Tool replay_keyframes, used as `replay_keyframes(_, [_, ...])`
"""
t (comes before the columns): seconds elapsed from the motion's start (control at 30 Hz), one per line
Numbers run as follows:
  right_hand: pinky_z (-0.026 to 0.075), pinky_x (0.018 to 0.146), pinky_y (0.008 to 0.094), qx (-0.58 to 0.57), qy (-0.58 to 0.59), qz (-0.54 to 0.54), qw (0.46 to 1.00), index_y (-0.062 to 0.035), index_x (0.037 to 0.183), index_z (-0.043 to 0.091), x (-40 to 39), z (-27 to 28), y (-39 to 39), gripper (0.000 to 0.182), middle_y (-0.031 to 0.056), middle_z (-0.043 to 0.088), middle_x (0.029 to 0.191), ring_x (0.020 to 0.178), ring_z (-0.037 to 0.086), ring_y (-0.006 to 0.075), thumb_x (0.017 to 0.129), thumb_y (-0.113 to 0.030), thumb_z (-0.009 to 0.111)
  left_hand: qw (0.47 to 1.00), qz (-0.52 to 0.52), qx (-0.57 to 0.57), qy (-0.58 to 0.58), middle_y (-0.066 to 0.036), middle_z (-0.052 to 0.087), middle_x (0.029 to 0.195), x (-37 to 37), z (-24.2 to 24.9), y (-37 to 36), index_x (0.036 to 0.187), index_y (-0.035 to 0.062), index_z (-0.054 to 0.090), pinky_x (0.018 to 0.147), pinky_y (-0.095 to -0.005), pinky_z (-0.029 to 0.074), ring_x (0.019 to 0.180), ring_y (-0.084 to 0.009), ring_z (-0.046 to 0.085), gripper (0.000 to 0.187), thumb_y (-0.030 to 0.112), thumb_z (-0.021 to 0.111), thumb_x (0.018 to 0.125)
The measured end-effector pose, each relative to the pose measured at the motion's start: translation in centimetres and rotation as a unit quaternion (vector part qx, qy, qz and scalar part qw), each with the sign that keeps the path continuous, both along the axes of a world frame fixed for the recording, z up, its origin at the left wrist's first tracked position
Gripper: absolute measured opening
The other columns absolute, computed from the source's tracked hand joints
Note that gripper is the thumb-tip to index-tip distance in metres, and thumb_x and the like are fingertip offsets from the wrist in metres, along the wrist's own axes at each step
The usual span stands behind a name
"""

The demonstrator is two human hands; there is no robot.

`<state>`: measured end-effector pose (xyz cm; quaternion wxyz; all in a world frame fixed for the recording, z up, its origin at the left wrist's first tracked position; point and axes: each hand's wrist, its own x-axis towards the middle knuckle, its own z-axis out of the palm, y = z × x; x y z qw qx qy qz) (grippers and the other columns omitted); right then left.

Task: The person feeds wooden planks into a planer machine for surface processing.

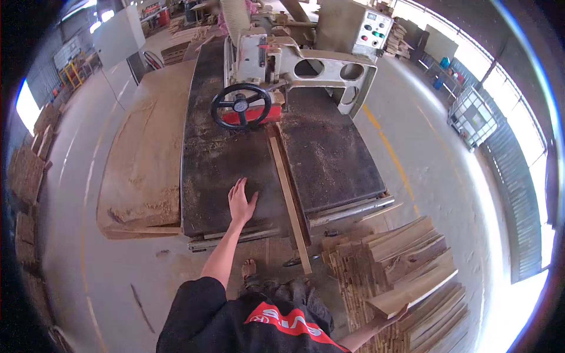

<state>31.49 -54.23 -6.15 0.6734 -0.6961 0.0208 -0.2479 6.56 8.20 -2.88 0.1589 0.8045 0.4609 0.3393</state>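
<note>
My left hand [240,203] is over the dark machine table [226,159] with its fingers spread, holding nothing. To its right, a long narrow wooden strip [287,197] lies along the table's slot, its near end sticking out past the front edge. Low on the right, my right hand [391,319] grips the near edge of a pale wooden board [415,289], which lies slanted on top of a stack of boards [376,262]. The underside of that board is hidden.
A black handwheel [241,106] and white machine frame [329,69] stand over the table's far part. A control panel [373,32] is behind them. A sawdust-covered wooden surface [141,159] adjoins on the left. A wheeled cage [472,116] stands far right.
</note>
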Motion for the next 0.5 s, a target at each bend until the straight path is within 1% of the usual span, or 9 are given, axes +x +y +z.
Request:
replay_keyframes(0.03, [0.034, 0.12, 0.0647, -0.043, 0.017, 0.017, 0.999, -0.0158, 0.156, 0.053, -0.1, 1.6, -0.1, 0.067, 0.0151, 0.043, 0.164, 0.149, 0.041, 0.0394, 0.1, -0.052, 0.06, 1.0, 0.001, 0.002, -0.005, -0.019, 0.057, 0.153, 0.0, 0.0, 0.0, 0.153, 0.0055, 0.05, 0.124, -0.0497, 0.033, 0.15, -0.0342, 0.046, 0.066, 0.029, 0.075, 0.096])
replay_keyframes(0.07, [0.042, 0.114, 0.0652, -0.028, 0.059, 0.053, 0.996, -0.018, 0.153, 0.057, 0.1, 3.1, -0.2, 0.063, 0.0151, 0.043, 0.163, 0.15, 0.04, 0.0377, 0.099, -0.048, 0.063, 1.0, 0.002, 0.004, -0.009, -0.019, 0.057, 0.153, 0.0, -0.2, 0.0, 0.152, 0.0054, 0.05, 0.124, -0.0497, 0.033, 0.149, -0.0341, 0.046, 0.066, 0.029, 0.075, 0.096])
replay_keyframes(0.13, [0.05, 0.108, 0.0615, 0.007, 0.125, 0.084, 0.989, -0.018, 0.149, 0.061, -0.5, 6.9, 0.9, 0.058, 0.0145, 0.045, 0.159, 0.147, 0.041, 0.0349, 0.098, -0.043, 0.067, 1.0, 0.001, 0.008, -0.015, -0.018, 0.057, 0.153, -0.1, -0.1, 0.2, 0.152, 0.0051, 0.05, 0.123, -0.0497, 0.033, 0.149, -0.0338, 0.047, 0.065, 0.029, 0.075, 0.096])
replay_keyframes(0.2, [0.049, 0.109, 0.0532, 0.048, 0.168, 0.077, 0.982, -0.0139, 0.146, 0.063, -2.4, 12.3, 5.3, 0.057, 0.013, 0.051, 0.151, 0.141, 0.047, 0.0327, 0.098, -0.044, 0.067, 1.0, 0.002, 0.011, -0.022, -0.018, 0.058, 0.152, -0.1, 0.0, 0.1, 0.151, 0.0047, 0.051, 0.123, -0.0496, 0.034, 0.148, -0.0335, 0.048, 0.064, 0.029, 0.075, 0.096])
replay_keyframes(0.23, [0.049, 0.109, 0.049, 0.069, 0.19, 0.074, 0.977, -0.0118, 0.145, 0.064, -2.7, 13.5, 6.4, 0.057, 0.0123, 0.053, 0.148, 0.138, 0.049, 0.0316, 0.098, -0.044, 0.067, 1.0, 0.007, 0.007, -0.024, -0.018, 0.059, 0.151, 0.0, 0.0, 0.1, 0.151, 0.0047, 0.052, 0.122, -0.0496, 0.034, 0.148, -0.0333, 0.048, 0.064, 0.029, 0.075, 0.096])
replay_keyframes(0.33, [0.045, 0.113, 0.0509, 0.139, 0.251, 0.125, 0.95, -0.0063, 0.146, 0.059, -1.6, 12.1, 6.4, 0.066, 0.0151, 0.059, 0.142, 0.134, 0.053, 0.0328, 0.096, -0.048, 0.069, 0.999, 0.016, -0.003, -0.03, -0.017, 0.061, 0.149, 0.0, 0.0, 0.2, 0.149, 0.0045, 0.053, 0.122, -0.0492, 0.035, 0.146, -0.0329, 0.05, 0.063, 0.03, 0.075, 0.096])
replay_keyframes(0.4, [0.05, 0.106, 0.0482, 0.116, 0.222, 0.227, 0.941, -0.0059, 0.146, 0.058, -1.7, 10.6, 5.9, 0.066, 0.0146, 0.057, 0.142, 0.126, 0.057, 0.0325, 0.095, -0.046, 0.073, 0.999, 0.017, -0.007, -0.039, -0.017, 0.062, 0.148, 0.0, 0.1, 0.5, 0.148, 0.0043, 0.054, 0.121, -0.0488, 0.035, 0.145, -0.0328, 0.052, 0.062, 0.031, 0.076, 0.096])
replay_keyframes(0.47, [0.054, 0.1, 0.0464, 0.114, 0.192, 0.293, 0.93, -0.0055, 0.146, 0.057, -2.9, 10.7, 6.5, 0.066, 0.0153, 0.055, 0.143, 0.121, 0.06, 0.0323, 0.096, -0.045, 0.073, 0.998, 0.017, -0.026, -0.048, -0.017, 0.061, 0.148, -0.1, 0.3, 0.6, 0.147, 0.004, 0.056, 0.122, -0.0483, 0.034, 0.145, -0.0324, 0.051, 0.061, 0.031, 0.076, 0.096])
replay_keyframes(0.5, [0.055, 0.098, 0.0459, 0.124, 0.176, 0.311, 0.926, -0.0052, 0.147, 0.056, -4.5, 12.8, 8.6, 0.066, 0.0162, 0.055, 0.144, 0.121, 0.061, 0.0323, 0.096, -0.045, 0.072, 0.998, 0.016, -0.036, -0.051, -0.017, 0.061, 0.149, -0.1, 0.4, 0.5, 0.146, 0.0039, 0.057, 0.122, -0.0481, 0.034, 0.145, -0.0322, 0.051, 0.061, 0.032, 0.076, 0.096])
